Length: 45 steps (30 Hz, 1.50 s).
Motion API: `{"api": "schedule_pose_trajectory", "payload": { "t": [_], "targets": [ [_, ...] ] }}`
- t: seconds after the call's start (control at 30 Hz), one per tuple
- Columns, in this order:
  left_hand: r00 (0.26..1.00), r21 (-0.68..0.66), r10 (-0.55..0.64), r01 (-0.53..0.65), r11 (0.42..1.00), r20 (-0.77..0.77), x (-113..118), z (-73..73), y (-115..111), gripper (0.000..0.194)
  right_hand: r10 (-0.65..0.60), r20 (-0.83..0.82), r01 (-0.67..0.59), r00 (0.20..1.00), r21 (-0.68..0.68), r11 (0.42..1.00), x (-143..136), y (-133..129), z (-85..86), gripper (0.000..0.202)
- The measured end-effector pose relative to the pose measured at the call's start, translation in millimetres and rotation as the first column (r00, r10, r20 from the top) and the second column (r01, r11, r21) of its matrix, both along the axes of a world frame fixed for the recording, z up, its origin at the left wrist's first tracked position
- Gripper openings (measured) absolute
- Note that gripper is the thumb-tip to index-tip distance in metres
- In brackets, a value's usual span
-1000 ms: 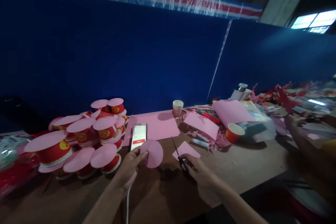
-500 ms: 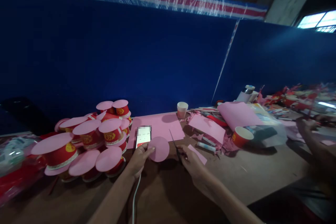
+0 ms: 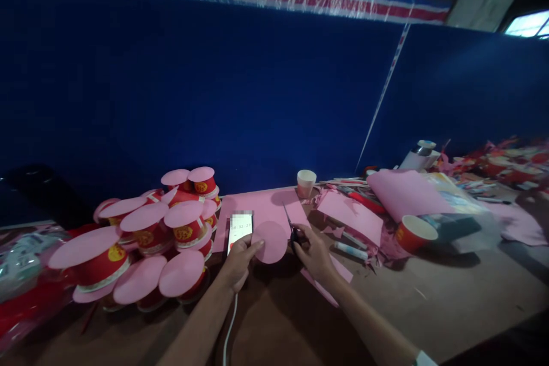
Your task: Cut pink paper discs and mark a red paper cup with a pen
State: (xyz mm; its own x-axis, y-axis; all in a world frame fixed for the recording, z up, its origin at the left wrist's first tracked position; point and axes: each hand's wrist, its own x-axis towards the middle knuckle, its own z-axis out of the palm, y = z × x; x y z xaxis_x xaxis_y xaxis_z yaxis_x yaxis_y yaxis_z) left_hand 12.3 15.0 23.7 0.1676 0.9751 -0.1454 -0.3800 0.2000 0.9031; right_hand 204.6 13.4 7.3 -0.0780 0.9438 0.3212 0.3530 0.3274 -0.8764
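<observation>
Between thumb and fingers, my left hand (image 3: 239, 260) pinches the left edge of a pink paper disc (image 3: 271, 243). My right hand (image 3: 314, 253) is closed on the dark handles of scissors (image 3: 293, 233), whose blades point up and away, just right of the disc. Behind the disc lie pink paper sheets (image 3: 246, 200), flat on the table. A lit phone (image 3: 240, 227) with a white cable (image 3: 230, 329) lies partly behind my left hand. Under my right forearm is a pink paper offcut (image 3: 343, 269).
Stacked red paper cups with pink disc tops (image 3: 143, 220) crowd the left. A white cup (image 3: 306, 183) stands at the back; a red cup (image 3: 415, 234) lies tilted at right. Near it are a glue tube or marker (image 3: 350, 250) and pink paper pieces (image 3: 351, 217). A blue partition (image 3: 240, 91) rises behind.
The view has shifted slightly, so most things sit a little differently in frame. Both hands still hold the disc and the scissors. The other person's hand at the right is no longer visible.
</observation>
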Motion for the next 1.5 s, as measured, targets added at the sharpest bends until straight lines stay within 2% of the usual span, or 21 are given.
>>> {"api": "schedule_pose_trajectory", "payload": {
  "t": [0.2, 0.33, 0.5, 0.67, 0.8, 1.03, 1.3, 1.5],
  "targets": [
    [0.998, -0.078, 0.047, -0.044, 0.996, 0.035, -3, -8.9, -8, 0.03, -0.062, 0.015, 0.062, 0.998, 0.039, 0.997, 3, 0, -12.1, 0.039],
    [0.995, -0.113, 0.083, -0.076, 0.991, 0.059, -4, -10.6, -11, 0.031, -0.049, -0.016, 0.049, 0.999, 0.025, 0.998, 5, 0, -17.1, 0.036],
    [0.996, -0.053, 0.085, -0.086, 0.995, -0.032, -7, -15.2, -8, 0.026, 0.006, -0.066, -0.006, 0.998, -0.003, 1.0, 6, 4, -23.1, 0.038],
    [0.995, -0.049, 0.102, -0.102, 0.994, -0.006, -5, -15.9, -8, 0.024, -0.019, -0.064, 0.02, 0.998, 0.017, 1.0, 5, 5, -18.0, 0.037],
    [0.999, -0.054, 0.051, -0.05, 0.997, 0.016, 0, -16.0, -11, 0.028, -0.038, -0.011, 0.038, 0.999, 0.021, 0.999, 3, 2, -12.1, 0.037],
    [0.999, -0.064, -0.028, 0.031, 0.997, 0.034, 0, -20.6, -11, 0.022, -0.023, -0.009, 0.024, 1.0, 0.044, 0.999, 5, -1, -19.3, 0.039],
    [0.991, -0.071, 0.118, -0.113, 0.991, 0.069, 0, -18.1, -12, 0.022, -0.01, 0.021, 0.01, 1.0, 0.018, 1.0, 6, -5, -16.1, 0.039],
    [0.989, -0.091, 0.139, -0.144, 0.985, -0.057, -2, -23.0, -8, 0.025, -0.004, 0.023, 0.003, 1.0, 0.039, 0.999, 5, -5, -15.7, 0.04]
  ]
}}
